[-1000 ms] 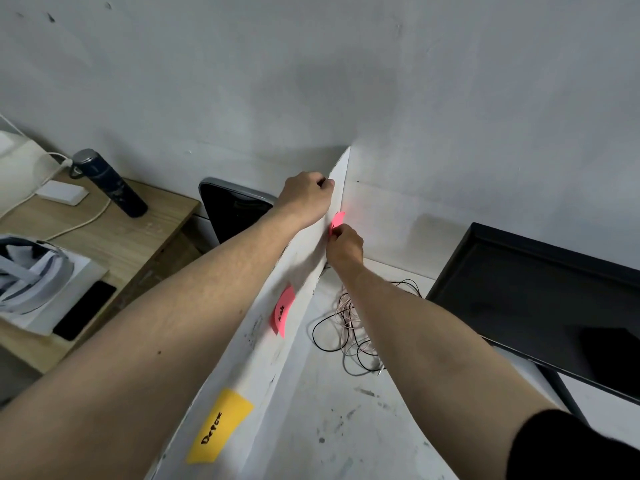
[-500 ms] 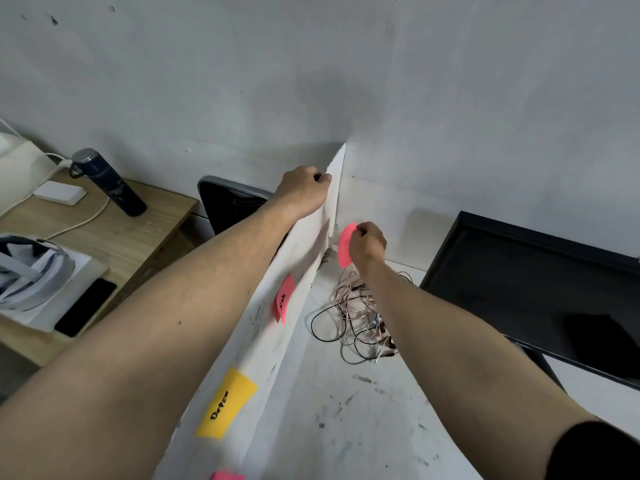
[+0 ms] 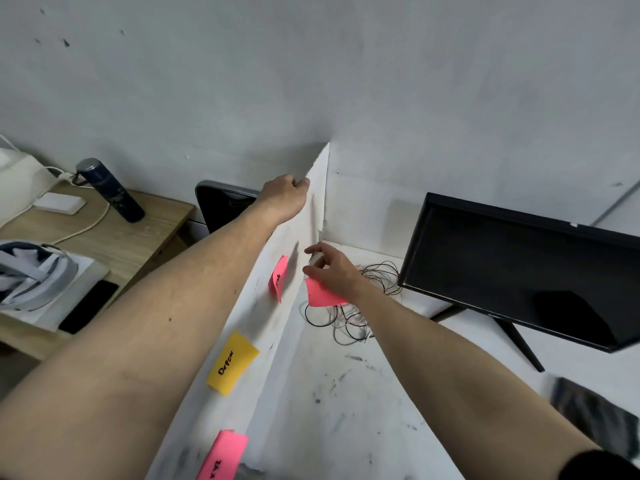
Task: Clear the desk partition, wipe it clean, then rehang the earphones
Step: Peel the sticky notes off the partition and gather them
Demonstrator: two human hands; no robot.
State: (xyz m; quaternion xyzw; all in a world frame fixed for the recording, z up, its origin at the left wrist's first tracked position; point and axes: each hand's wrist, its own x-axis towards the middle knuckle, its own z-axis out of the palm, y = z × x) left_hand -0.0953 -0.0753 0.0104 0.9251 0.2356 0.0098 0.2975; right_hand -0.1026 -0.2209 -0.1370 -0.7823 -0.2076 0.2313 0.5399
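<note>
The white desk partition [image 3: 265,320] runs from the bottom of the view to the back wall. My left hand [image 3: 284,195] grips its top edge near the far end. Still stuck to its face are a pink note [image 3: 278,277], a yellow note [image 3: 232,363] and another pink note [image 3: 221,455]. My right hand [image 3: 334,268] hovers over the white desk with its fingers spread and relaxed. A loose pink note [image 3: 322,294] lies just under its palm; whether it touches the hand is unclear. The tangled earphones [image 3: 349,320] lie on the desk below it.
A black monitor [image 3: 519,265] stands at the right, with a dark cloth [image 3: 595,410] near the lower right edge. Left of the partition, a wooden table holds a dark bottle [image 3: 110,190], a phone [image 3: 88,306] and a white adapter [image 3: 60,204]. A dark screen [image 3: 221,209] leans behind the partition.
My right hand peeled a pink note off the partition, carried it down and away toward the desk, and its fingers have spread apart. My left hand stayed on the top edge.
</note>
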